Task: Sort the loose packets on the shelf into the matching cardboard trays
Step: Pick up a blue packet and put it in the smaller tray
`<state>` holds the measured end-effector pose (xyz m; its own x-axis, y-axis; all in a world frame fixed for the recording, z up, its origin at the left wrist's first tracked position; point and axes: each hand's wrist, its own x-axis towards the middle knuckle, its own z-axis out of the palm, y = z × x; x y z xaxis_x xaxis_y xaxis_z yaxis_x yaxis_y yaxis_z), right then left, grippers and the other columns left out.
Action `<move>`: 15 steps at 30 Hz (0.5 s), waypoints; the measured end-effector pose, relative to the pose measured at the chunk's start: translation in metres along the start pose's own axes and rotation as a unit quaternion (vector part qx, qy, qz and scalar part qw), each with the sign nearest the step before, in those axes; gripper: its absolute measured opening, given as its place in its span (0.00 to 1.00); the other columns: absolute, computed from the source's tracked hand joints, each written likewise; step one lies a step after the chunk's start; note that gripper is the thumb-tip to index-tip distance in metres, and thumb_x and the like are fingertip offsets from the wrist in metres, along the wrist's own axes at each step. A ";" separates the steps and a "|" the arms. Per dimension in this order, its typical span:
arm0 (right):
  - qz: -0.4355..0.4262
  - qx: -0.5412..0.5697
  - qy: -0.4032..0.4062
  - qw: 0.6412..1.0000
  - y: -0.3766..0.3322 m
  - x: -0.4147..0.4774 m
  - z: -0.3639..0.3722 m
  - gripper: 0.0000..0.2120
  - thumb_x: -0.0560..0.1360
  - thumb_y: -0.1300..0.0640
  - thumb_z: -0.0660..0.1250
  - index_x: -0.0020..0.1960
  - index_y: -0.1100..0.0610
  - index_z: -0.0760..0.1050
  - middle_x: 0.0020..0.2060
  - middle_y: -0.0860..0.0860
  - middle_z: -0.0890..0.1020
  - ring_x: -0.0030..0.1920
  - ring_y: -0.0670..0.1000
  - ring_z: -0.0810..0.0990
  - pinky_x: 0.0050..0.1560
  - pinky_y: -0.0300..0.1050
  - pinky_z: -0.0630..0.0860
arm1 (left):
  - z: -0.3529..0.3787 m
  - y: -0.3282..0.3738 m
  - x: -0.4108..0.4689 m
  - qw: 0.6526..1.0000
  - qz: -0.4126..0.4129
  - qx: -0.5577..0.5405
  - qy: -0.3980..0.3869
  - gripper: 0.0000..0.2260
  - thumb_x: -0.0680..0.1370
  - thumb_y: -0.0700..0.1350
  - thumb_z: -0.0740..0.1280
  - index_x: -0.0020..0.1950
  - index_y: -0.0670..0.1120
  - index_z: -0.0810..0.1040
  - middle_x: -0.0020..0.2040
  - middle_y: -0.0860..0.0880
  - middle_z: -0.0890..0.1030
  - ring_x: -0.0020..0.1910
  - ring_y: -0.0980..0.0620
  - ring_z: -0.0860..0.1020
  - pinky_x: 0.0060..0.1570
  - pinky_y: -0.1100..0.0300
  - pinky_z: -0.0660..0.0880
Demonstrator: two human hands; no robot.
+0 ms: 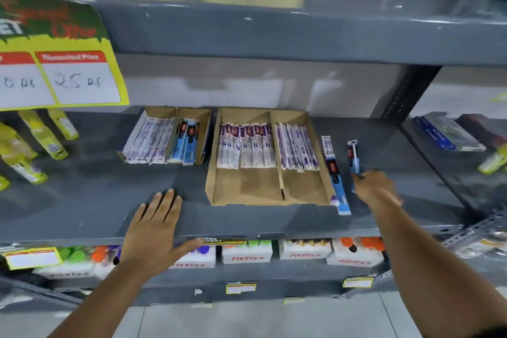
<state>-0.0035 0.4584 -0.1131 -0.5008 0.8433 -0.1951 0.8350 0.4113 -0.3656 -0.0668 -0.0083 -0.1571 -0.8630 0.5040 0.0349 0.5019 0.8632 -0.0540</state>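
Note:
Two cardboard trays lie on the grey shelf. The small tray [204,115] at the left holds white-purple packets and blue packets in separate halves. The large tray [219,189] in the middle holds white-purple packets in both compartments. Loose packets lie right of it: a white one [327,143] and a long blue one [338,189] against the tray's side. Farther right is another blue packet [353,155], with the fingers of my right hand [373,186] closed on its near end. My left hand [153,228] rests flat and spread on the shelf's front edge.
Yellow bottles [48,143] lie at the shelf's left under a yellow price sign [63,68]. Boxed goods [450,132] sit on the neighbouring shelf at right. White Fitfizz cartons [247,254] fill the shelf below. The upper shelf edge [274,35] overhangs the trays.

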 end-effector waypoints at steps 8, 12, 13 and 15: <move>-0.045 0.323 0.042 0.944 -0.021 -0.017 -0.020 0.13 0.76 0.51 0.67 0.54 0.60 0.81 0.41 0.55 0.81 0.37 0.55 0.76 0.39 0.45 0.73 | -0.008 0.003 -0.003 1.000 -0.010 -0.004 -0.012 0.47 0.69 0.77 0.49 0.74 0.42 0.62 0.74 0.42 0.63 0.72 0.41 0.60 0.68 0.42 0.59; -0.314 0.328 -0.187 0.871 -0.061 -0.062 -0.060 0.04 0.72 0.56 0.71 0.45 0.54 0.84 0.41 0.51 0.85 0.37 0.42 0.80 0.39 0.30 0.75 | -0.007 0.003 -0.003 1.000 -0.013 -0.009 -0.011 0.47 0.69 0.77 0.50 0.73 0.43 0.63 0.74 0.42 0.64 0.72 0.41 0.61 0.68 0.41 0.59; -0.357 0.299 -0.260 0.846 -0.068 -0.075 -0.068 0.04 0.70 0.54 0.72 0.42 0.52 0.85 0.40 0.50 0.86 0.39 0.42 0.80 0.41 0.30 0.75 | -0.007 0.003 -0.003 1.000 -0.013 -0.009 -0.010 0.47 0.69 0.77 0.50 0.73 0.43 0.63 0.74 0.42 0.64 0.72 0.41 0.61 0.67 0.41 0.59; -0.397 0.247 -0.339 0.816 -0.077 -0.092 -0.077 0.06 0.66 0.53 0.73 0.41 0.53 0.86 0.39 0.50 0.87 0.40 0.44 0.82 0.45 0.33 0.76 | -0.007 0.003 -0.002 1.000 -0.014 -0.009 -0.010 0.47 0.69 0.77 0.50 0.73 0.43 0.63 0.74 0.42 0.65 0.72 0.41 0.62 0.67 0.41 0.60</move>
<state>-0.0043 0.3762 0.0028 -0.9904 -0.0764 -0.1155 0.0752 0.4032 -0.9120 -0.0631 -0.0069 -0.1501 -0.8778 0.4788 0.0162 0.4780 0.8776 -0.0359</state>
